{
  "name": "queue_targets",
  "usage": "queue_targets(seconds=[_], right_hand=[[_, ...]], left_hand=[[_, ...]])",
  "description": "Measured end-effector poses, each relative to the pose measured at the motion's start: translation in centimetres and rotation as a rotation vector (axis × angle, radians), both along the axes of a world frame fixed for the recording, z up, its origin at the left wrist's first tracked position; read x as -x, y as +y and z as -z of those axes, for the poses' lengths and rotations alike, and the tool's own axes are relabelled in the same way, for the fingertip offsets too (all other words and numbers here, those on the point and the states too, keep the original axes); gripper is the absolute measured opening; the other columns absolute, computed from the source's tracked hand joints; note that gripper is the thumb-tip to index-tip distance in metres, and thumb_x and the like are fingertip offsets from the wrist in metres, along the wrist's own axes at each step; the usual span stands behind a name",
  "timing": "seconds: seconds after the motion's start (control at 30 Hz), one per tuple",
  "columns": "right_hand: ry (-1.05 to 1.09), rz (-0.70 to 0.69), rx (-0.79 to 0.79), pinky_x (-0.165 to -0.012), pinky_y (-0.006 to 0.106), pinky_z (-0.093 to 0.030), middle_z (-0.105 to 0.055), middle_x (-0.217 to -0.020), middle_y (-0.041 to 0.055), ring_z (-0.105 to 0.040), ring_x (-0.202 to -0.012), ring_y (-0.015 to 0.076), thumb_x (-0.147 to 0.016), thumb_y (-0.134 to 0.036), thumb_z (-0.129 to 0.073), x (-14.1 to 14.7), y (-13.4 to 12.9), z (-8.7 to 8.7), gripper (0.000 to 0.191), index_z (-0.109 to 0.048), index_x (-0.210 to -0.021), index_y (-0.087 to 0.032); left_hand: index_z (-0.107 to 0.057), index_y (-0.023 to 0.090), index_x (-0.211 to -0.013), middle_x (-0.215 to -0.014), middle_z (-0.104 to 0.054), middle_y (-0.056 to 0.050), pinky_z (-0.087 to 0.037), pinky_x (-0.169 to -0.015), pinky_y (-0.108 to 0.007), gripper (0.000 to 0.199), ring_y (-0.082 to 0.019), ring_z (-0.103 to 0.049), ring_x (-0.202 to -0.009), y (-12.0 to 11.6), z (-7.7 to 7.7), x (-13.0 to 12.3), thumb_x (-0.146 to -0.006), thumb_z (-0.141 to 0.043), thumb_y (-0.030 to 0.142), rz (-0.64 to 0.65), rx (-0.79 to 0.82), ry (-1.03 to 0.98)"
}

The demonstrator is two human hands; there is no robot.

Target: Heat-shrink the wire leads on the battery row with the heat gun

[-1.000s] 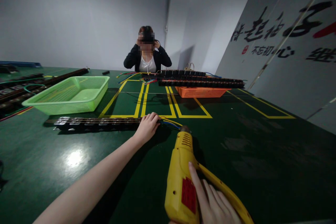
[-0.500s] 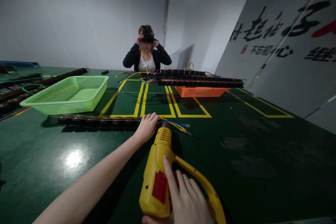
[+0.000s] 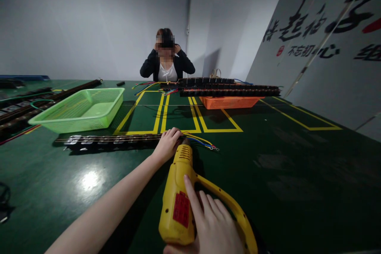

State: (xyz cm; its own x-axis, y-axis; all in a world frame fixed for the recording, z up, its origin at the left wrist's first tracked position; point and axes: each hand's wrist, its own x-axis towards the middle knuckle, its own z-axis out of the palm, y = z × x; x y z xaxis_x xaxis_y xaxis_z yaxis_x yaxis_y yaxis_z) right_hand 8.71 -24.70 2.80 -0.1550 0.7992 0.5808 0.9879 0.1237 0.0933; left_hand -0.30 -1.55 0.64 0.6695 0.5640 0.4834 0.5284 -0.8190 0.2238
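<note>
Evidently the work in hand is holding the heat gun (image 3: 171, 206) to the wires (image 3: 200, 140) where they leave the long dark bar (image 3: 114, 142). The bar lies crosswise on the bench (image 3: 297, 166), just in front of the green basket (image 3: 73, 124). The left hand (image 3: 170, 141) grasps the bar's right end from above; the right hand (image 3: 212, 222) grips the gun, forefinger laid along its body. The nozzle points at the wire roots, right beside the left fingers — whether it touches the wires cannot be told, nor whether it is blowing. The next move probably calls for a steady bar and a nozzle angled away from the fingers.

For movement, the bench stretches off to the right of the gun, so that side seems the easier one for swinging or drawing back. Ahead, beyond the yellow tape (image 3: 223, 130), more bars (image 3: 229, 92) lie over the orange basket (image 3: 230, 103) — the far limit for any reach. A person (image 3: 167, 69) sits at the bench's far edge.
</note>
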Motion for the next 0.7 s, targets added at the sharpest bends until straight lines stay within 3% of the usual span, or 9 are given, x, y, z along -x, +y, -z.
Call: queue_targets(seconds=[0.33, 0.57, 0.7], right_hand=[[-0.034, -0.007, 0.032, -0.060, 0.027, -0.052, -0.070, -0.085, 0.0045, -0.067, -0.072, 0.0183, -0.062, -0.092, -0.030, -2.6, -1.5, -0.5, 0.128, 0.007, -0.145, -0.002], [-0.139, 0.070, 0.068, -0.068, 0.025, -0.053, -0.069, -0.098, 0.0054, -0.067, -0.084, 0.0167, -0.072, -0.078, -0.042, -5.8, -3.9, 0.5, 0.107, -0.017, -0.145, -0.005], [-0.135, 0.100, 0.083, -0.067, 0.024, -0.053, -0.067, -0.105, 0.0067, -0.067, -0.084, 0.0167, -0.070, -0.079, -0.045, -6.5, -4.5, 0.8, 0.108, -0.019, -0.145, -0.005]], left_hand=[[-0.051, 0.020, -0.108, -0.113, -0.054, -0.005, -0.043, -0.091, -0.037, 0.018, -0.021, -0.052, -0.104, -0.1, 0.1, -0.1, -0.090, -0.047, 0.020, -0.041, -0.055, -0.015], [-0.053, 0.020, -0.107, -0.113, -0.054, -0.006, -0.043, -0.090, -0.036, 0.018, -0.020, -0.053, -0.104, -0.1, 0.0, 0.0, -0.094, -0.041, 0.023, -0.026, -0.041, -0.037], [-0.055, 0.020, -0.106, -0.112, -0.055, -0.005, -0.044, -0.086, -0.036, 0.021, -0.020, -0.054, -0.102, -0.1, -0.2, -0.1, -0.095, -0.037, 0.023, -0.051, -0.026, -0.036]])
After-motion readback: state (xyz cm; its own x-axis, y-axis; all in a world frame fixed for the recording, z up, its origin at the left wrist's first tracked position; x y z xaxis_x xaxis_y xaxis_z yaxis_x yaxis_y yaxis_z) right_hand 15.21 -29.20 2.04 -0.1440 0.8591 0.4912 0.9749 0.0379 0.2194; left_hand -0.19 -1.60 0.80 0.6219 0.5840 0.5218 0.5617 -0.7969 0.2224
